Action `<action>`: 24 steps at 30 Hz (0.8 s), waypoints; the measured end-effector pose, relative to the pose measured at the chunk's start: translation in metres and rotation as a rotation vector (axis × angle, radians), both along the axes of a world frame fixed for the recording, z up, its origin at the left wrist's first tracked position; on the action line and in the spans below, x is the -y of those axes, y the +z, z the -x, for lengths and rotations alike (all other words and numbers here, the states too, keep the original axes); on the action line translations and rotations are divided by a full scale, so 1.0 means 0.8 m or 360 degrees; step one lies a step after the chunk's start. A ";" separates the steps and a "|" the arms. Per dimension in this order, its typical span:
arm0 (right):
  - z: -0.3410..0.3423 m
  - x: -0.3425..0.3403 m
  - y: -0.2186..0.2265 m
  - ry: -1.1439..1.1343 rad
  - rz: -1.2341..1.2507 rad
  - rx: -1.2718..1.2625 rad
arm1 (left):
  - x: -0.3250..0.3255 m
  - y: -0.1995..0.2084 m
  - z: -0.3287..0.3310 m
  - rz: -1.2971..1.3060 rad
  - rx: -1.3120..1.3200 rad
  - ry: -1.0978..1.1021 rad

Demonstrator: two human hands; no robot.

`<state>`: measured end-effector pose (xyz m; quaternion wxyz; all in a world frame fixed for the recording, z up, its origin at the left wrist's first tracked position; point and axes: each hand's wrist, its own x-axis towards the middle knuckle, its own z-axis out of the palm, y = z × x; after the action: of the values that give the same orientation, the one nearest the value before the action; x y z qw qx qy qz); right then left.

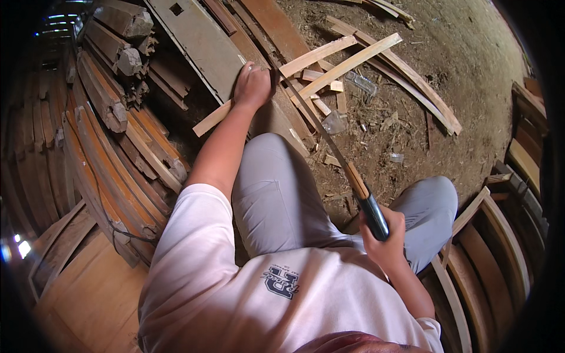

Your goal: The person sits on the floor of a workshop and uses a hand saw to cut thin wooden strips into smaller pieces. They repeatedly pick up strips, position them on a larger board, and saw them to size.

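Observation:
My left hand (253, 86) is closed over a narrow light wood strip (318, 55), pressing it onto a plank bench. One end of the strip sticks out left of my wrist, the other reaches right past the blade. My right hand (384, 238) grips the dark handle of a long hand saw (356, 180) in front of my torso. Its thin blade slants up and left to the strip, meeting it just right of my left hand. A second light strip (359, 62) lies crosswise nearby, over short offcuts (321, 105).
Stacked timbers (112, 159) rise on the left, close to my left arm. Grey and brown planks (206, 53) stretch away ahead. Long curved strips (406, 73) and clear plastic pieces (360, 83) lie on the dirt floor (424, 112). Curved wooden pieces (488, 259) stand at the right.

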<state>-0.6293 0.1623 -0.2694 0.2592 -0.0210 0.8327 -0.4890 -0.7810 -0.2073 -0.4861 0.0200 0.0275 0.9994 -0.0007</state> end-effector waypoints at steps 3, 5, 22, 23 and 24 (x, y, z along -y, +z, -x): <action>0.006 0.008 -0.012 0.0008 -0.0005 -0.0088 | 0.015 -0.030 0.003 0.0034 -0.0068 -0.0083; 0.031 0.040 -0.052 -0.0041 0.0040 -0.0141 | 0.003 -0.015 0.011 0.0116 0.0120 -0.0080; 0.037 0.061 -0.060 -0.0053 0.0036 -0.0254 | 0.002 0.011 0.005 0.0153 0.0340 -0.0005; 0.054 0.084 -0.085 -0.0092 0.0066 -0.0236 | 0.002 0.004 0.001 -0.0318 0.0201 0.0303; 0.069 0.104 -0.102 -0.0143 0.0095 -0.0227 | 0.000 -0.010 -0.004 -0.0793 0.0051 0.0590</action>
<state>-0.6847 0.0795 -0.3509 0.1764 -0.0260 0.8342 -0.5218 -0.7781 -0.2072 -0.4937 0.0282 -0.1511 0.9564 0.2483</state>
